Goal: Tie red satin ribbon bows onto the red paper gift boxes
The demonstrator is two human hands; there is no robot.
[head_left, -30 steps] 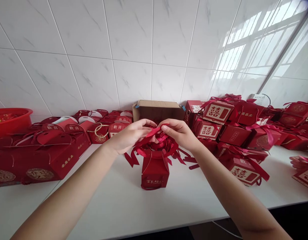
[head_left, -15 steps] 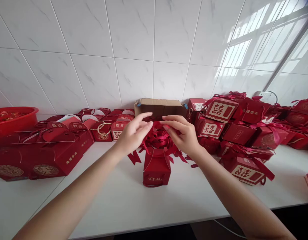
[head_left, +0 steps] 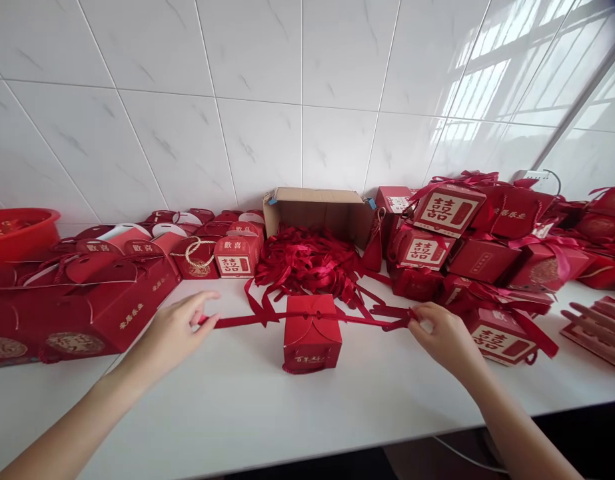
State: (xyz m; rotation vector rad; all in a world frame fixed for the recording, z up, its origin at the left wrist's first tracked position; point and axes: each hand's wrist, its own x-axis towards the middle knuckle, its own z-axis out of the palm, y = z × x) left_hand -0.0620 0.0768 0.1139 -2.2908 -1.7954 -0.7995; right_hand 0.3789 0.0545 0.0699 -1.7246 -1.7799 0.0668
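Observation:
A small red gift box (head_left: 312, 340) with gold lettering stands upright on the white table, its top flaps folded together. Through the holes at its top runs a dark red ribbon (head_left: 242, 321), stretched out to both sides. My left hand (head_left: 174, 333) pinches one end of it, left of the box. On the other side, my right hand (head_left: 442, 330) is closed on the opposite end. Behind the box lies a tangled heap of red ribbons (head_left: 312, 260), spilling from an open cardboard carton (head_left: 317, 195).
Red boxes (head_left: 450, 210) are stacked at the right, several with bows. More boxes (head_left: 137, 310) and a red basin (head_left: 27, 227) stand at the left. Another person's hand (head_left: 600, 327) rests near a red box at the right edge. The tiled wall closes off the back.
Both hands have moved apart and down from above the box, drawing the ribbon out sideways. The box's top flaps now lie closed. Another person's hand has appeared at the right.

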